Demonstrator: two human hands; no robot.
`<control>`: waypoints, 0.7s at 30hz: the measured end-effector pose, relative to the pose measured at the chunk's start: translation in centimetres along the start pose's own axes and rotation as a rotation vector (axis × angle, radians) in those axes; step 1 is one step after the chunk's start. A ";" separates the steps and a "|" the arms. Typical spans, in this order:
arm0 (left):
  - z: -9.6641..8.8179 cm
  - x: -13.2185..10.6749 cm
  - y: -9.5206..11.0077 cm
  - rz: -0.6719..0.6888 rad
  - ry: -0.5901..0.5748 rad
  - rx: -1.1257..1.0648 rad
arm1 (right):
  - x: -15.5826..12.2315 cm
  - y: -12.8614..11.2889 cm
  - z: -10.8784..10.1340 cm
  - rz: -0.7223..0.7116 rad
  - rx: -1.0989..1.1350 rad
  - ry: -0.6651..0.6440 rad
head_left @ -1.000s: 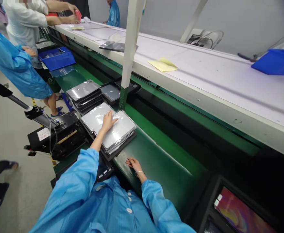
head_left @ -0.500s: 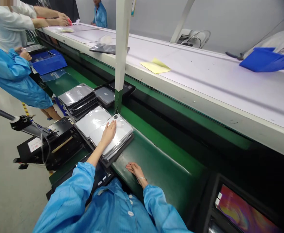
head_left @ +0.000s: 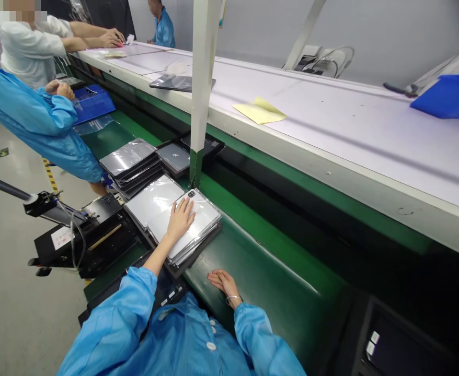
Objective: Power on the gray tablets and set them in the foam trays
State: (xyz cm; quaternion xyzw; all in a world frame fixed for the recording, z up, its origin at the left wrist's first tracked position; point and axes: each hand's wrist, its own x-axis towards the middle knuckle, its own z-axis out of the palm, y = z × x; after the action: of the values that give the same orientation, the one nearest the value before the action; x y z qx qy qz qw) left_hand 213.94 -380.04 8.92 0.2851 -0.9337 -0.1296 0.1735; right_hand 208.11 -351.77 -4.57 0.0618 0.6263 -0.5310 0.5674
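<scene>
My left hand (head_left: pixel 180 221) lies flat, fingers spread, on the top silver tablet (head_left: pixel 204 211) of a stack wrapped in clear film. That tablet has a dark camera block at its far corner. Beside it on the left sits another film-wrapped silver tablet stack (head_left: pixel 155 196). My right hand (head_left: pixel 224 282), a bracelet at its wrist, rests over the green mat (head_left: pixel 253 271) near my body, fingers extended and nothing held. A tablet with a dark screen (head_left: pixel 402 350) lies in a black tray at the lower right.
More wrapped tablets (head_left: pixel 129 156) are piled farther back, near a white post (head_left: pixel 202 78). A raised white shelf (head_left: pixel 331 125) runs along the far side, with a yellow paper (head_left: pixel 259 110) on it. A black fixture (head_left: pixel 96 237) stands at left. Co-workers stand beyond.
My left hand has drawn back slightly from the tablet's camera corner, its fingers more spread. The tablet screen at lower right has gone from colourful to dark. A co-worker's hands have come together.
</scene>
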 end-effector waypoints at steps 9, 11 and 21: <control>-1.7 4.0 -5.4 -0.258 0.159 -0.128 | -0.6 -0.6 0.1 0.009 -0.027 -0.003; -2.5 5.7 -7.8 -0.354 0.195 -0.129 | -0.8 -0.7 0.1 0.010 -0.031 -0.005; -3.4 9.4 -14.4 -0.633 0.141 -0.103 | -0.3 -1.3 0.3 -0.007 -0.136 0.042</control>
State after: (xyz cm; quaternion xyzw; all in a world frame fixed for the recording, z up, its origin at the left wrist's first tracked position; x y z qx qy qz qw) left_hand 215.05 -397.55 9.44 0.5603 -0.7766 -0.2041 0.2032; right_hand 207.51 -352.39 -3.49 0.0322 0.6728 -0.4878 0.5552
